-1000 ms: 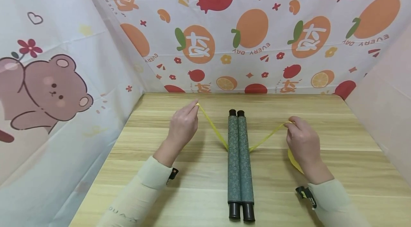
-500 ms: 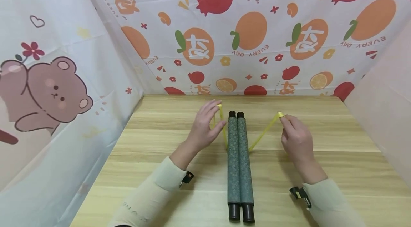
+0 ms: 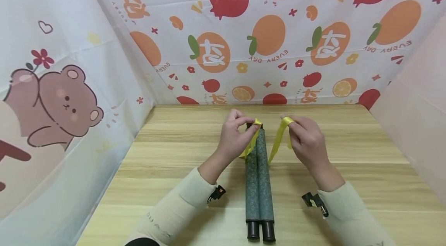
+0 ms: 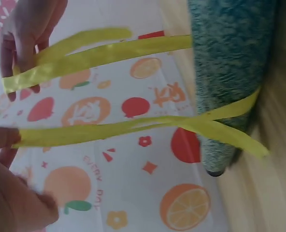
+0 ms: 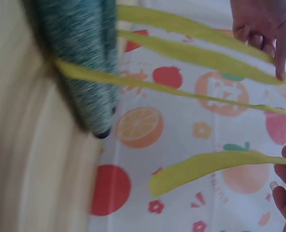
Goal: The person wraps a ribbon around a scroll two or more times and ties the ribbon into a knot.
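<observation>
Yellow ribbon (image 3: 277, 140) rises either side of two green rolls (image 3: 263, 184) on the table (image 3: 167, 161), left hand (image 3: 234, 137) pinches one length, right hand (image 3: 309, 141) pinches the other, right wrist view bares a loose tail (image 5: 201, 166) the head view mostly hides

The head view is evenly bright and fairly sharp, with soft shadows on the table (image 3: 156, 161) and sheen on the ribbon (image 3: 278, 137); both wrist views are dimmer and softly blurred.

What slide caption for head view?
Left hand and right hand hold shiny yellow ribbon passing under two green patterned rolls.
</observation>
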Available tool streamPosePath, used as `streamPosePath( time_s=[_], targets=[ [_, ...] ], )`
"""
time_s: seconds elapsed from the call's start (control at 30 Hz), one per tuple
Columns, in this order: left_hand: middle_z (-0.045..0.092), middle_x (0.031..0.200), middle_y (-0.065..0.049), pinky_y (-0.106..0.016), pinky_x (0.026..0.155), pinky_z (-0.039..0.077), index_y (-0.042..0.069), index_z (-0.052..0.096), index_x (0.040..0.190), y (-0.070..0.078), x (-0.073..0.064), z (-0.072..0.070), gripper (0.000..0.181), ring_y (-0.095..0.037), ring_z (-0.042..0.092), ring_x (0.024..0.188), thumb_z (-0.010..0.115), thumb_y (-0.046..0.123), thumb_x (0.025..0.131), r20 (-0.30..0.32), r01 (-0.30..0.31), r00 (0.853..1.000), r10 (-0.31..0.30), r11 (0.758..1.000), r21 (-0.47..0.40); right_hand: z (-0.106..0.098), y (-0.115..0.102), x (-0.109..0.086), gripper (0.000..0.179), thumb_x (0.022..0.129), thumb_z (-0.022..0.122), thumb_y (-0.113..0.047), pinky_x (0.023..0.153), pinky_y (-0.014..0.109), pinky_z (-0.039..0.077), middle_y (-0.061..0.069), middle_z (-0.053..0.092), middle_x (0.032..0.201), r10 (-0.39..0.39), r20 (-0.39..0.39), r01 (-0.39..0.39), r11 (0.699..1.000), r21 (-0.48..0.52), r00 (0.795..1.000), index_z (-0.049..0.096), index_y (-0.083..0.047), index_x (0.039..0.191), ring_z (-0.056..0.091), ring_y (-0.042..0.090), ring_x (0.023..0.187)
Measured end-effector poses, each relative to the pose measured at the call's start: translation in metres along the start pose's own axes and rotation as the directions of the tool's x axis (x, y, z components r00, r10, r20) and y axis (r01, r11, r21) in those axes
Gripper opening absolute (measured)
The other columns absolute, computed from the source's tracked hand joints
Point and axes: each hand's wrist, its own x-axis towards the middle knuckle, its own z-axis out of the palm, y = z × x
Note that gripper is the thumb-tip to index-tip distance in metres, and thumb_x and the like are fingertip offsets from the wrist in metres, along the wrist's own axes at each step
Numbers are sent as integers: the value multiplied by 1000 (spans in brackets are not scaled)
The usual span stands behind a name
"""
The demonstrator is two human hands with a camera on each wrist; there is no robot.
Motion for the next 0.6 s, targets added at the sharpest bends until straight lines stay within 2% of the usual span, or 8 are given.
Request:
streamPosePath(
  time_s=[0.1,0.23,0.43,0.6],
  targets=[
    [56,85,-1,-25,66,42,8,76,96,6,1,0,10,-14,49,75,74,15,89,107,55,993,-53,998,-14,0,-6,10,26,92,56,1,72,41,52,11,72,97,-30,16,30,999,41,999,75,-5,109,63,28,80],
    [64,86,2,-24,62,47,12,75,97,13,3,-1,9,-12,54,73,71,18,92,225,135,967,-124,990,-37,2,-13,23,23,96,55,-3,76,40,52,11,72,99,-80,28,76,991,115,996,76,-4,107,65,28,84],
    [67,90,0,-27,70,50,12,74,94,20,7,0,6,-11,59,83,69,16,92,280,172,949,-147,983,-66,4,-21,36,22,94,55,-1,74,41,53,12,73,97,-128,51,116,976,186,991,77,-1,99,65,28,83],
    [71,93,-6,-25,76,53,7,72,97,25,9,-1,8,-11,63,84,66,9,93,352,213,922,-161,971,-113,6,-23,41,17,87,63,4,77,39,54,11,73,96,-115,88,94,973,212,989,77,-1,96,66,26,86]
  ],
)
